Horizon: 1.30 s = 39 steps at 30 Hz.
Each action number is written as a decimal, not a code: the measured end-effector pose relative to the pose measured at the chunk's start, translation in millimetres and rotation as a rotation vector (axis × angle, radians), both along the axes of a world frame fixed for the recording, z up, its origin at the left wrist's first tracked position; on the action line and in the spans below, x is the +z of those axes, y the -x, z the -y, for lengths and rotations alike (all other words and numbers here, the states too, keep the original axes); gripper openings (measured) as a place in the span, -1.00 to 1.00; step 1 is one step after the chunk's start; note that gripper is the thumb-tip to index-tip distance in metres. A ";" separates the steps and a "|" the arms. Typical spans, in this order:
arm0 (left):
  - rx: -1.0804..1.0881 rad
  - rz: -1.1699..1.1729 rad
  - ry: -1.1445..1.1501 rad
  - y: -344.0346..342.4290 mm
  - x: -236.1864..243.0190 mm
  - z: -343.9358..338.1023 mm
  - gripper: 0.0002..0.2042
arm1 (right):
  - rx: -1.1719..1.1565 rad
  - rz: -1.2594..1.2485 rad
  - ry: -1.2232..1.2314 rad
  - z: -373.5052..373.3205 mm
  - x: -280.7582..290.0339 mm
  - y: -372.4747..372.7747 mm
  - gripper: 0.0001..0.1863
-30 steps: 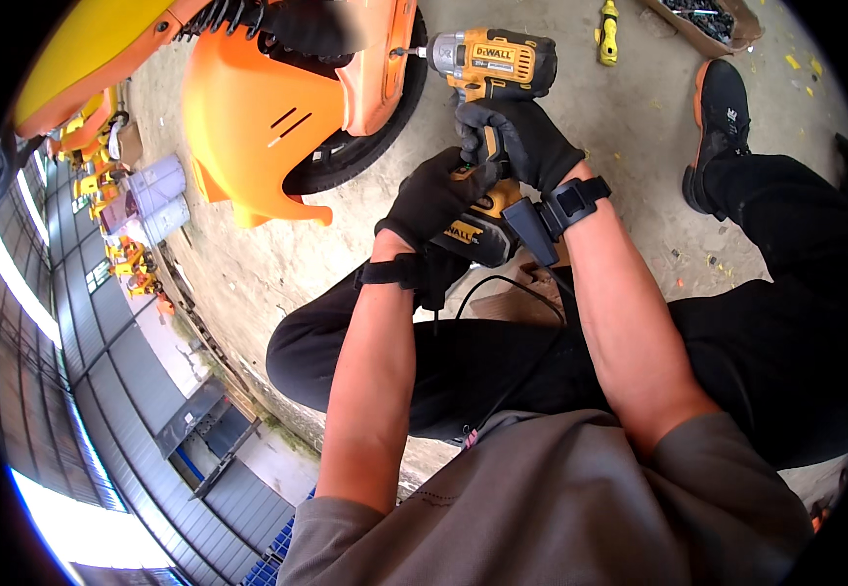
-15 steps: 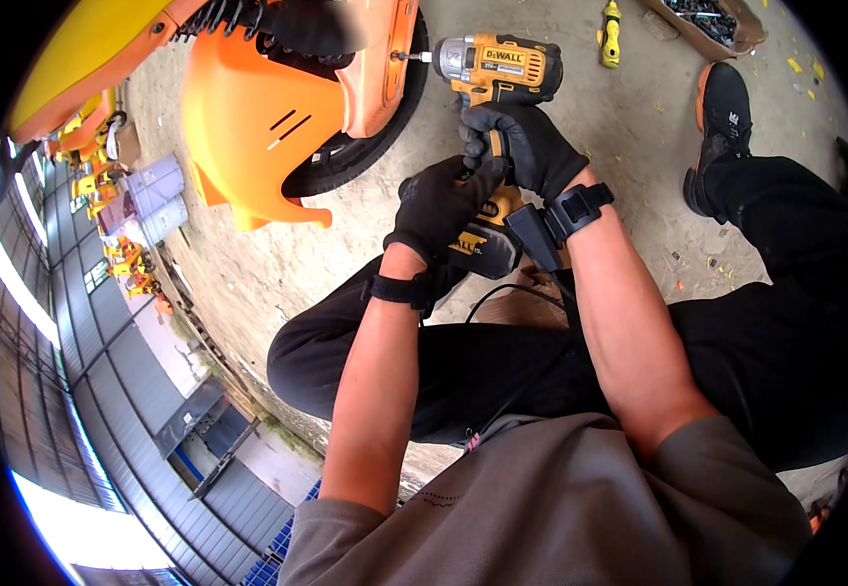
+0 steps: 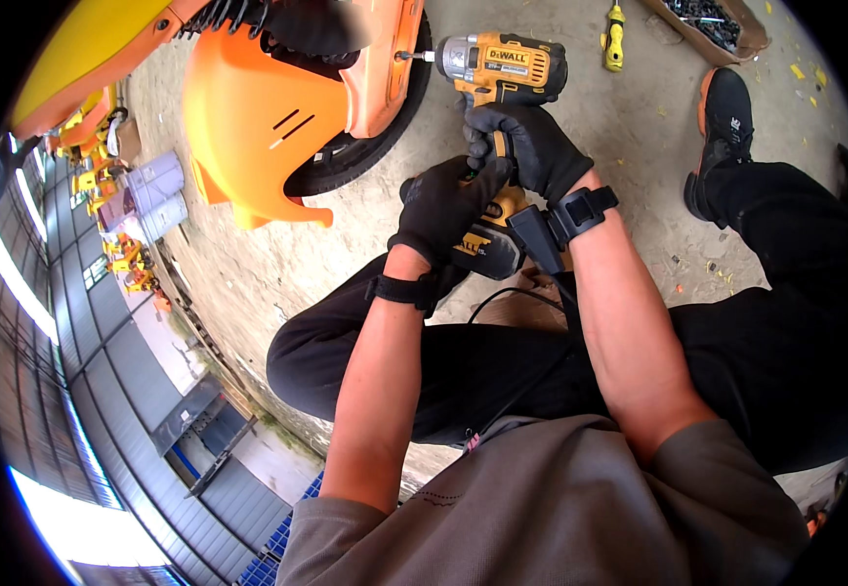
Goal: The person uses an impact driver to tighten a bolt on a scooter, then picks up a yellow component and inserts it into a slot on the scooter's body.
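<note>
The left hand curls around the lower handle of the yellow-black power driver. Just beyond it, the right hand wraps the upper grip, fingers bent. Ahead of both, the driver's bit points leftward at an orange part; farther forward-right lies a yellow screwdriver.

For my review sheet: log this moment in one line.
left hand: on power driver, low | right hand: on power driver, higher | bit: at orange panel | yellow-handled tool: on floor

Impact driver | yellow-black | bit pointing left, tip at orange panel | battery fitted
</note>
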<state>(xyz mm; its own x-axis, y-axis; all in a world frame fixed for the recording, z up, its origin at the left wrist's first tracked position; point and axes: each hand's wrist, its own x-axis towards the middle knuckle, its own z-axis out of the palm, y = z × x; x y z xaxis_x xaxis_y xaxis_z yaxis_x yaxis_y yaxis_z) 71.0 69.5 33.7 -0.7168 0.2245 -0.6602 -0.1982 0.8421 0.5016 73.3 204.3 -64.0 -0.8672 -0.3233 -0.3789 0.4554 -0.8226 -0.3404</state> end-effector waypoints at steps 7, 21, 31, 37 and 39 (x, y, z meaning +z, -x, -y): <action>0.022 0.034 -0.008 1.0 -0.4 1.8 -0.46 | -0.004 0.017 0.014 0.6 0.3 -0.8 -0.74; -0.022 -0.013 -0.005 2.2 -9.7 9.2 -0.49 | -0.012 0.017 0.051 1.1 2.0 -0.6 -0.72; 0.007 0.048 -0.006 3.4 -1.2 3.1 -0.50 | -0.009 0.013 0.098 2.2 -3.2 -0.8 -0.69; 0.007 0.029 -0.007 2.5 0.7 1.8 -0.51 | 0.001 0.013 0.086 2.8 -7.2 -0.7 -0.71; 0.019 0.031 -0.012 2.1 -0.2 2.3 -0.51 | 0.003 0.018 0.083 2.9 -6.9 -0.4 -0.71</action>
